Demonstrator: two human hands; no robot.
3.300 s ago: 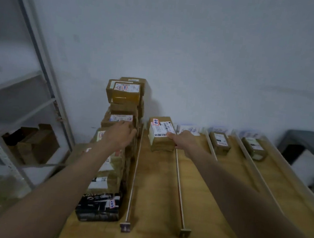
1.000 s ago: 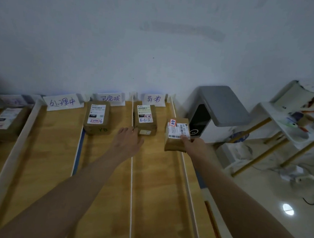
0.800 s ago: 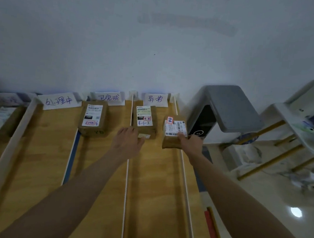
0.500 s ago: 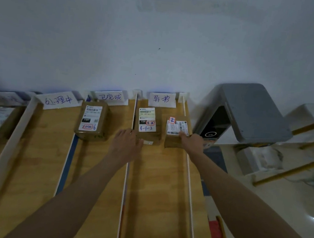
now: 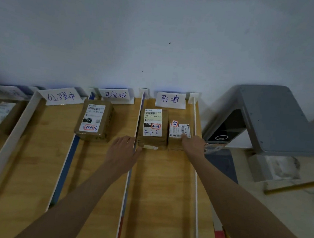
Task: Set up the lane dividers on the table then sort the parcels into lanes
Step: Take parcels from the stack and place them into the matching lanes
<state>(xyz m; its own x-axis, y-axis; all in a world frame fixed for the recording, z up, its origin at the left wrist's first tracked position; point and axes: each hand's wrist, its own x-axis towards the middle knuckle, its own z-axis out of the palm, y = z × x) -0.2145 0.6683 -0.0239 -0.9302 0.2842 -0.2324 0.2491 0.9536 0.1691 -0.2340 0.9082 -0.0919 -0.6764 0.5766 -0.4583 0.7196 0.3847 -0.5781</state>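
With white strip dividers [image 5: 127,182] already laid along wooden table [image 5: 162,195], sorting well under way. Right hand [image 5: 193,145] gripping small brown labelled parcel [image 5: 178,134] in rightmost lane beside larger parcel [image 5: 152,128]; left hand [image 5: 123,152] flat, holding nothing. Remaining parcels unseen.

Right hand [image 5: 192,145] holds a small parcel [image 5: 179,134] beside the labelled parcel [image 5: 152,128]; left hand [image 5: 124,151] rests flat.

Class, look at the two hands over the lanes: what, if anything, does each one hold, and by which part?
The right hand grips the small parcel at its near right corner. The left hand holds nothing; it lies flat by the divider.
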